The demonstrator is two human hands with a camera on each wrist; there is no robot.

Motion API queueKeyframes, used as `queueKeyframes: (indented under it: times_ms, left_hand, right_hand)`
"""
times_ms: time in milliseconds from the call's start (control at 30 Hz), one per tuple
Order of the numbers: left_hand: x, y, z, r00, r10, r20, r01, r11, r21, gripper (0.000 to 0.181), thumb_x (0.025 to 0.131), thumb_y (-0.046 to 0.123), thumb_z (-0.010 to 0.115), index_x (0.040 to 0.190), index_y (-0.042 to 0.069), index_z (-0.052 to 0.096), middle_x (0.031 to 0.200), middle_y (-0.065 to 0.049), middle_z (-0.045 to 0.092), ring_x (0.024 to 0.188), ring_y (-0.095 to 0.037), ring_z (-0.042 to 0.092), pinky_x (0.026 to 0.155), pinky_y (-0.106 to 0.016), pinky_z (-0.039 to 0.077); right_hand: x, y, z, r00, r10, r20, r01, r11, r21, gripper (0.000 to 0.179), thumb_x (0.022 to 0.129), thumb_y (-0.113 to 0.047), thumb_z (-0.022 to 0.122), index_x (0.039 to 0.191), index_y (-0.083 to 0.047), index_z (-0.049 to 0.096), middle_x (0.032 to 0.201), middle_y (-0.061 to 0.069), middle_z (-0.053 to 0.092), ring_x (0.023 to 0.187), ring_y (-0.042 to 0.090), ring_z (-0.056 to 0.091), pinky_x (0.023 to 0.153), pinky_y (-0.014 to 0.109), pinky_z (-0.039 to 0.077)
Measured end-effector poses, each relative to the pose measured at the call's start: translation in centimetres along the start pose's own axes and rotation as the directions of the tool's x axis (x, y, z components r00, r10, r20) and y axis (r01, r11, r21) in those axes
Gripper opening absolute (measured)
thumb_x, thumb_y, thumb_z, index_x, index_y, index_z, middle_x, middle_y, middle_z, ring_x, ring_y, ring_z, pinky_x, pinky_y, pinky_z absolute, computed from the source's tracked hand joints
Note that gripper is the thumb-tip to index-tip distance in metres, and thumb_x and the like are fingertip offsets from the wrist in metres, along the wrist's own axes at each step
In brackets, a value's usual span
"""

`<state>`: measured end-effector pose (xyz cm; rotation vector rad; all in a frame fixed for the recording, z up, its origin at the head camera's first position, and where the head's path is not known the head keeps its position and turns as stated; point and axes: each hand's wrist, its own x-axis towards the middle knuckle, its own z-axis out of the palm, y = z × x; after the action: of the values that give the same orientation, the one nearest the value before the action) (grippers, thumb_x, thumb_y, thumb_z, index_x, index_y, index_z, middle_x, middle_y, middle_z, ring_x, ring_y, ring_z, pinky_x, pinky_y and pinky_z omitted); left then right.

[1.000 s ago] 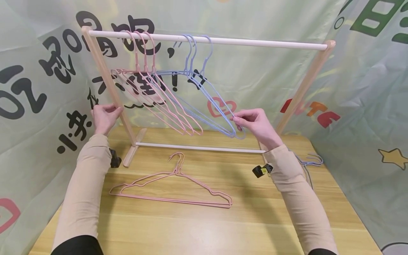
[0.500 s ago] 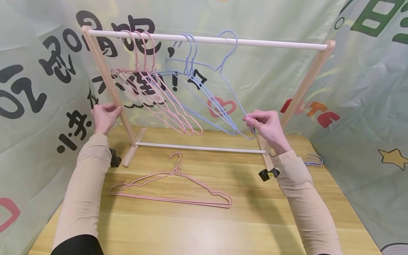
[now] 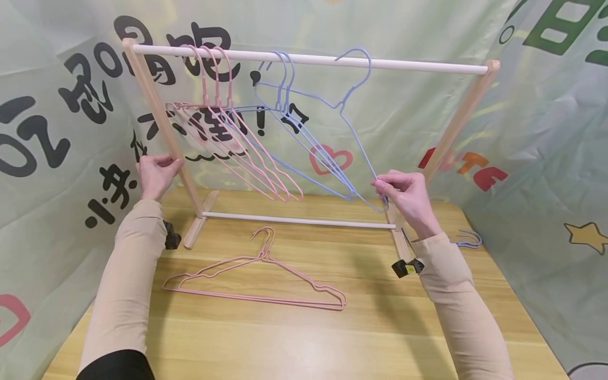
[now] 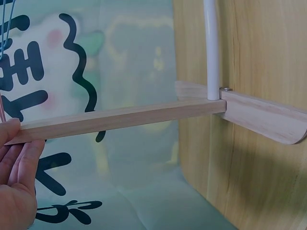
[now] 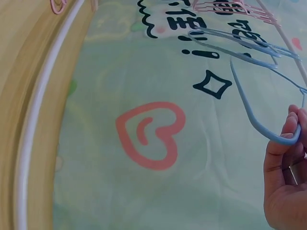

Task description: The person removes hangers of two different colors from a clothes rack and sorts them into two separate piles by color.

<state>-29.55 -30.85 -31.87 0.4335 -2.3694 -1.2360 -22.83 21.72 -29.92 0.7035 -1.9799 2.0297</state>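
Note:
My left hand (image 3: 157,176) pinches the left wooden post (image 3: 157,116) of a clothes rack; in the left wrist view, thumb and fingers lie on opposite sides of that post. With the thumb and fingers of my right hand (image 3: 409,198) I hold a blue hanger (image 3: 356,134) by its lower right corner. Its hook is at the height of the white rail (image 3: 427,65); whether they touch, I cannot tell. Two blue hangers (image 3: 314,142) hang left of it, partly overlapped by it. Three pink hangers (image 3: 247,132) hang farther left.
Two pink hangers (image 3: 256,299) lie overlapping on the wooden table (image 3: 294,343) in front of the rack. Blue hanger hooks (image 3: 467,240) show at the table's right, the rest hidden behind my right sleeve. A lower white bar (image 3: 294,219) joins the rack's feet.
My right hand has drawn the blue hanger to the right, away from the other two; its hook has risen and turned. My left hand stays on the post.

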Motion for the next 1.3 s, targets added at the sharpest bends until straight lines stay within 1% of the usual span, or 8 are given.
queueKeyframes:
  times_ms: [233, 333, 600, 800, 1000, 1067, 1167, 1300]
  left_hand:
    - [0.0, -0.1, 0.0, 1.0, 0.017, -0.011, -0.018, 1.0, -0.022, 0.039, 0.09, 0.031, 0.074, 0.121, 0.008, 0.073, 0.104, 0.007, 0.077, 0.089, 0.004, 0.053, 0.083, -0.017, 0.039]
    - [0.1, -0.1, 0.0, 1.0, 0.023, -0.015, -0.023, 0.999, -0.029, 0.038, 0.09, 0.03, 0.075, 0.12, 0.007, 0.073, 0.101, 0.009, 0.077, 0.094, 0.0, 0.054, 0.085, -0.017, 0.04]
    - [0.0, 0.0, 0.0, 0.999, 0.03, -0.018, -0.03, 0.999, -0.015, 0.038, 0.09, 0.03, 0.074, 0.12, 0.007, 0.073, 0.113, -0.009, 0.073, 0.094, -0.004, 0.059, 0.084, -0.018, 0.041]
    - [-0.1, 0.1, 0.0, 1.0, 0.028, -0.01, -0.028, 1.0, 0.0, 0.037, 0.091, 0.029, 0.074, 0.122, 0.008, 0.072, 0.116, -0.013, 0.071, 0.081, 0.008, 0.053, 0.081, -0.016, 0.042]
    - [-0.1, 0.0, 0.1, 1.0, 0.026, -0.008, -0.026, 1.0, -0.008, 0.038, 0.091, 0.029, 0.074, 0.122, 0.009, 0.072, 0.117, -0.013, 0.071, 0.082, 0.008, 0.053, 0.081, -0.016, 0.043]
    - [-0.1, 0.0, 0.1, 1.0, 0.024, -0.007, -0.024, 1.0, -0.009, 0.039, 0.09, 0.03, 0.074, 0.123, 0.009, 0.072, 0.117, -0.012, 0.072, 0.081, 0.008, 0.054, 0.08, -0.016, 0.043]
    - [-0.1, 0.0, 0.1, 1.0, 0.026, -0.01, -0.026, 1.0, -0.012, 0.039, 0.09, 0.03, 0.074, 0.122, 0.009, 0.072, 0.116, -0.011, 0.073, 0.077, 0.01, 0.053, 0.078, -0.015, 0.043]
    - [-0.1, 0.0, 0.1, 0.999, 0.034, -0.021, -0.035, 0.999, -0.016, 0.038, 0.09, 0.03, 0.075, 0.121, 0.008, 0.073, 0.109, -0.002, 0.076, 0.075, 0.012, 0.052, 0.078, -0.015, 0.042]
  right_hand:
    - [-3.0, 0.9, -2.2, 1.0, -0.012, -0.012, 0.012, 1.0, -0.003, 0.018, 0.09, 0.015, 0.062, 0.088, 0.007, 0.077, 0.073, 0.001, 0.07, 0.061, 0.011, 0.059, 0.055, 0.02, 0.047]
    - [-4.8, 1.4, -3.6, 1.0, -0.011, -0.011, 0.011, 1.0, -0.007, 0.017, 0.09, 0.017, 0.06, 0.089, 0.011, 0.075, 0.074, 0.001, 0.07, 0.062, 0.01, 0.06, 0.054, 0.02, 0.046]
    - [-9.7, 2.8, -8.0, 0.996, -0.058, 0.065, 0.054, 0.997, 0.058, 0.03, 0.091, 0.022, 0.052, 0.096, 0.005, 0.076, 0.084, 0.001, 0.074, 0.066, 0.009, 0.063, 0.052, 0.023, 0.046]
    - [-13.5, 3.9, -11.1, 0.997, -0.081, 0.01, 0.08, 0.994, 0.08, 0.028, 0.09, 0.027, 0.048, 0.096, 0.012, 0.071, 0.092, 0.002, 0.077, 0.072, 0.011, 0.065, 0.058, 0.02, 0.05]
    - [-16.8, 4.9, -13.9, 0.995, -0.093, -0.021, 0.095, 0.986, 0.134, 0.035, 0.09, 0.029, 0.042, 0.1, 0.012, 0.071, 0.094, 0.006, 0.076, 0.076, 0.012, 0.066, 0.064, 0.019, 0.052]
    - [-17.5, 5.3, -14.6, 0.994, -0.108, -0.026, 0.111, 0.972, 0.207, 0.036, 0.091, 0.029, 0.04, 0.102, 0.014, 0.07, 0.096, 0.009, 0.076, 0.079, 0.014, 0.068, 0.067, 0.02, 0.054]
    - [-18.5, 6.0, -15.5, 0.989, -0.147, -0.016, 0.143, 0.927, 0.346, 0.036, 0.093, 0.029, 0.036, 0.105, 0.018, 0.068, 0.101, 0.016, 0.074, 0.084, 0.019, 0.069, 0.071, 0.024, 0.055]
    - [-19.5, 6.6, -16.6, 0.982, -0.19, 0.004, 0.158, 0.827, 0.54, 0.034, 0.094, 0.028, 0.029, 0.11, 0.027, 0.06, 0.107, 0.027, 0.07, 0.09, 0.028, 0.069, 0.075, 0.031, 0.056]
